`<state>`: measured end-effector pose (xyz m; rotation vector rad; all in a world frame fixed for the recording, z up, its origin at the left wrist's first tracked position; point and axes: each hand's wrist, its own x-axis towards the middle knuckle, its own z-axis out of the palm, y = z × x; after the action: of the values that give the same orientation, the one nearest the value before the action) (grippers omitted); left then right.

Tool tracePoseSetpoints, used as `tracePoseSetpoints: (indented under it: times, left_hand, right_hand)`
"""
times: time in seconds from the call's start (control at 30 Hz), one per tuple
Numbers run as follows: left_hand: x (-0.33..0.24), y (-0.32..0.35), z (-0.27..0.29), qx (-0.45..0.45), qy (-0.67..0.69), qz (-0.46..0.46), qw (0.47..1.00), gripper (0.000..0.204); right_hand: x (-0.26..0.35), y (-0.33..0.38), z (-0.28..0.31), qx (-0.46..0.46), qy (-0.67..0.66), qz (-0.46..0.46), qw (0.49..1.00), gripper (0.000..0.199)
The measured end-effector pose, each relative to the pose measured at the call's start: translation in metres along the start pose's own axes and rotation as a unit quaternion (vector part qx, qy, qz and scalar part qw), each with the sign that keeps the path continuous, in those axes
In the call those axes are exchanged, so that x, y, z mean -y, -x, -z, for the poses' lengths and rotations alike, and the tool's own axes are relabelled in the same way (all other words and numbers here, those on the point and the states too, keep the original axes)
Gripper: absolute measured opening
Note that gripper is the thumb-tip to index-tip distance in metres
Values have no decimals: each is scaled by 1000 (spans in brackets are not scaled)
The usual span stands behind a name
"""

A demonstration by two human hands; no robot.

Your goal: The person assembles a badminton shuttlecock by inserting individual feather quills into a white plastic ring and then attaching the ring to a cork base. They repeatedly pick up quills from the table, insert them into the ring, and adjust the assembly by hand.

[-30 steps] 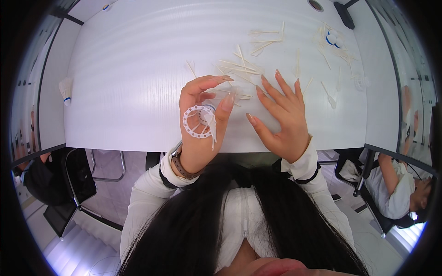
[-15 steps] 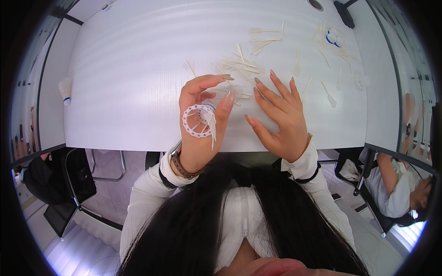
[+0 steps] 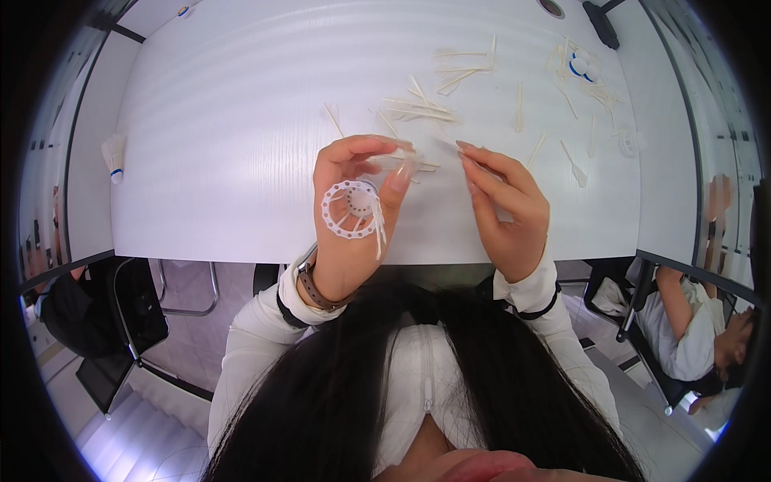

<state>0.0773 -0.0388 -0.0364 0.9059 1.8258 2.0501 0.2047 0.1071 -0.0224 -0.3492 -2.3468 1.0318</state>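
Observation:
My left hand (image 3: 351, 189) is curled around a white plastic shuttlecock frame (image 3: 351, 231). Its holed ring faces up toward me, and a few pale feather shafts (image 3: 380, 229) stick out at the ring's right side. Something pale and feathery shows by the left thumb and index tips. To the right, my right hand (image 3: 510, 205) is closed in a pinch on a thin white feather (image 3: 447, 143), blurred and pointing toward the left hand. Loose feathers (image 3: 422, 111) with bare shafts lie on the table just beyond both hands.
On the white table (image 3: 217, 145) a whole shuttlecock (image 3: 114, 161) lies at the left edge. Blue-banded white shuttlecock bases (image 3: 582, 66) sit among feathers at the far right, with another holed white frame (image 3: 629, 143) nearer. Upright panels flank the table. Another person sits beyond the right panel.
My right hand has closed from spread fingers into a pinch and picked up a feather from the table. My left hand has tilted the frame slightly.

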Motion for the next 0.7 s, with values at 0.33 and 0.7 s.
tracePoseSetpoints:
  times: [0.33, 0.7]
  left_hand:
    - [-16, 1, 2, 120, 26, 79, 989, 58]
    - [-22, 0, 2, 134, -14, 71, 988, 4]
  right_hand:
    - [-2, 5, 13, 35, -269, -49, 961, 27]
    - [3, 10, 13, 92, -401, -174, 895, 18]
